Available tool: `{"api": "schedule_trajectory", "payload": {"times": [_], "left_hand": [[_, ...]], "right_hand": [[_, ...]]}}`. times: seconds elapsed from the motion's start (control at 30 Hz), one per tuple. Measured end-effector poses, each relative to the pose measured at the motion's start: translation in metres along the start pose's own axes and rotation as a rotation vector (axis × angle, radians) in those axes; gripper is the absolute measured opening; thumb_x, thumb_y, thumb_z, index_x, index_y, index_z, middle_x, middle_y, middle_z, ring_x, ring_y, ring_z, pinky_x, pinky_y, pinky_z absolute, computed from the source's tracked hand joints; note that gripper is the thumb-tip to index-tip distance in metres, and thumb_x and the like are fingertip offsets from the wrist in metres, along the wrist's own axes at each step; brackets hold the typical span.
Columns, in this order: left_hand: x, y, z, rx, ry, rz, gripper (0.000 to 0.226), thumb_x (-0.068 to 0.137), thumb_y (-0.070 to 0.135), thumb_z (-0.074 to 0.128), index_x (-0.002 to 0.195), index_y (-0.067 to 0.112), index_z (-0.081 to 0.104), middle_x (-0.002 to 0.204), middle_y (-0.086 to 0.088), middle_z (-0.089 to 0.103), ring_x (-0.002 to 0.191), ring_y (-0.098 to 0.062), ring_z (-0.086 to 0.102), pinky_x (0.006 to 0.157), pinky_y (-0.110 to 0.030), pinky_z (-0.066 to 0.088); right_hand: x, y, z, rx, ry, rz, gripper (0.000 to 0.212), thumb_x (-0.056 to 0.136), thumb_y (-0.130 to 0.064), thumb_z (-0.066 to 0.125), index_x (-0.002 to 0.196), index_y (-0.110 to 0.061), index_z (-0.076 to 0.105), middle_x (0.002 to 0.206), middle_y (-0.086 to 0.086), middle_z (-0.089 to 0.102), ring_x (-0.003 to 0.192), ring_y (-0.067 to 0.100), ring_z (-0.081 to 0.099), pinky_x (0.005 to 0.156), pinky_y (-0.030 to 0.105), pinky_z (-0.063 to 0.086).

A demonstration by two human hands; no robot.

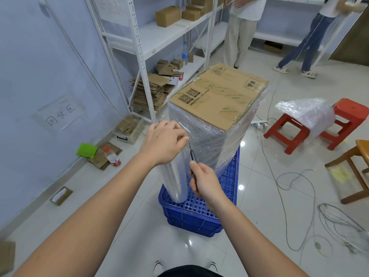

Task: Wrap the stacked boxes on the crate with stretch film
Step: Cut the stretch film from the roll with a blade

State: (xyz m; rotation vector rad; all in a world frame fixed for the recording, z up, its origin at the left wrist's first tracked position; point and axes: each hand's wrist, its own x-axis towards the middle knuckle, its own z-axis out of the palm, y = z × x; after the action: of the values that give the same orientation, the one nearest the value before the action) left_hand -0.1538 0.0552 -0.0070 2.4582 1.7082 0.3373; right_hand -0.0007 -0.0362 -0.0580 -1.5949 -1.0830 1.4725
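A person's left hand (pixel 164 141) clamps the top of an upright stretch film roll (pixel 176 172) standing on a blue crate (pixel 199 212), while the right hand (pixel 205 181) pinches a thin black blade (pixel 193 156) against the film. A slip could nick the fingers or tear the wrap unevenly. At one o'clock, the stacked boxes (pixel 217 108) stand glossy, tightly wrapped on all visible sides.

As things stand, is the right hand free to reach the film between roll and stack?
Probably yes: the right hand grips a thin dark tool right beside the film roll, with nothing in between.
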Motion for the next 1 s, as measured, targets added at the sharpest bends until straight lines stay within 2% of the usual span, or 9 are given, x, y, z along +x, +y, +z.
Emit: {"api": "schedule_trajectory", "payload": {"times": [0.23, 0.5, 0.73, 0.9, 1.0], "left_hand": [[-0.001, -0.004, -0.001, -0.011, 0.001, -0.005, 0.023, 0.105, 0.052, 0.041, 0.091, 0.044, 0.057, 0.112, 0.018, 0.052, 0.118, -0.012, 0.045, 0.105, -0.037, 0.025], [-0.001, -0.004, 0.0, -0.015, 0.003, -0.008, 0.029, 0.105, 0.052, 0.041, 0.098, 0.04, 0.067, 0.112, 0.018, 0.052, 0.118, -0.012, 0.044, 0.105, -0.036, 0.024], [-0.005, -0.006, -0.001, -0.018, 0.008, -0.013, 0.031, 0.105, 0.052, 0.041, 0.098, 0.039, 0.068, 0.113, 0.017, 0.053, 0.119, -0.014, 0.045, 0.106, -0.038, 0.026], [-0.004, -0.004, -0.002, -0.014, 0.006, -0.017, 0.024, 0.105, 0.052, 0.042, 0.089, 0.043, 0.058, 0.114, 0.017, 0.054, 0.12, -0.013, 0.044, 0.105, -0.037, 0.026], [-0.003, -0.002, -0.002, -0.01, 0.003, -0.021, 0.026, 0.105, 0.052, 0.042, 0.09, 0.041, 0.06, 0.113, 0.017, 0.053, 0.119, -0.013, 0.044, 0.105, -0.037, 0.025]], "right_hand": [[-0.016, 0.026, -0.003, -0.016, -0.014, 0.034, 0.046, 0.101, -0.045, 0.043, 0.091, -0.002, 0.054, 0.055, 0.009, 0.049, 0.043, 0.012, 0.038, 0.042, 0.023, 0.03], [0.008, 0.007, 0.003, 0.0, -0.001, 0.024, 0.037, 0.1, -0.043, 0.045, 0.086, -0.01, 0.054, 0.053, 0.007, 0.05, 0.04, 0.011, 0.037, 0.042, 0.024, 0.03], [-0.014, 0.032, -0.004, 0.017, -0.044, 0.053, 0.038, 0.102, -0.042, 0.045, 0.086, -0.009, 0.053, 0.059, 0.011, 0.046, 0.043, 0.012, 0.035, 0.04, 0.023, 0.029], [-0.004, 0.026, -0.003, -0.004, -0.027, 0.044, 0.037, 0.102, -0.042, 0.044, 0.086, -0.009, 0.053, 0.055, 0.008, 0.047, 0.041, 0.012, 0.036, 0.04, 0.023, 0.029], [0.012, 0.015, 0.002, 0.001, -0.017, 0.046, 0.037, 0.101, -0.043, 0.045, 0.086, -0.01, 0.054, 0.054, 0.007, 0.049, 0.04, 0.011, 0.037, 0.041, 0.023, 0.029]]}}
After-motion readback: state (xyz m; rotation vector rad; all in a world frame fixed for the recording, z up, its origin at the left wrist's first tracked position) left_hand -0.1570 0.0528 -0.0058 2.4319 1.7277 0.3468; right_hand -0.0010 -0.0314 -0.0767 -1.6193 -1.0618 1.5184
